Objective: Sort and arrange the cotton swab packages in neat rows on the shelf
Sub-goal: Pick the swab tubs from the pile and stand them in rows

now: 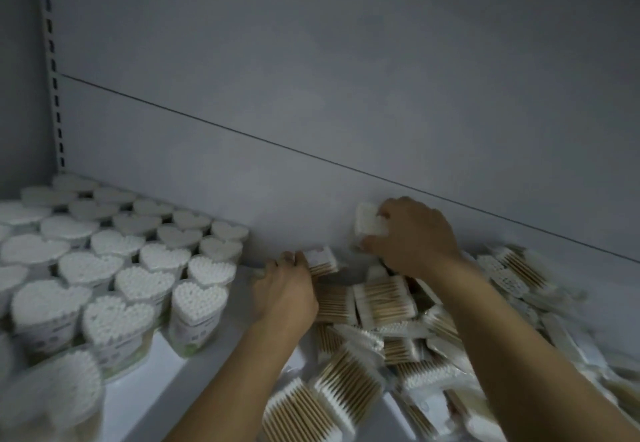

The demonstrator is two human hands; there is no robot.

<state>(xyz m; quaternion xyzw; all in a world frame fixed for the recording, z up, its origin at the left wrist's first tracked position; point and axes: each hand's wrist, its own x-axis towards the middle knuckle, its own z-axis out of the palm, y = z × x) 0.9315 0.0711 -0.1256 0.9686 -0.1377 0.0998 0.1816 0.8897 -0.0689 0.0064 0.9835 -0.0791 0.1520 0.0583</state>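
The shelf deck (194,372) crosses the lower part of the view and is closed at the back by a grey rear panel (346,95). A slotted upright (52,60) stands at 10 o'clock.

**Sorted stock.** Heart-shaped swab tubs (114,268) occupy the 8 to 9 o'clock sector. They stand upright, cotton tips facing up, in diagonal rows with neighbouring tubs touching or just beside each other.

**Unsorted stock.** A loose pile of flat swab packs (381,348) fills the 4 to 6 o'clock sector. The packs overlap and lie at differing angles. Wooden sticks show through the wrapping.

**Left hand.** The left hand (285,291) sits near the frame centre, at 9 o'clock of the pile's far edge. Its fingers are curled round the near end of one flat pack (323,260). This pack lies at the foot of the rear panel.

**Right hand.** The right hand (414,235) is at 2 o'clock of the left hand, above the pile. Its fingers and thumb grip a white pack (367,222), which is close to the rear panel. Whether it touches the panel cannot be told.

The two held packs are near each other but apart. Motion blur softens the pack labels, and no print is legible.
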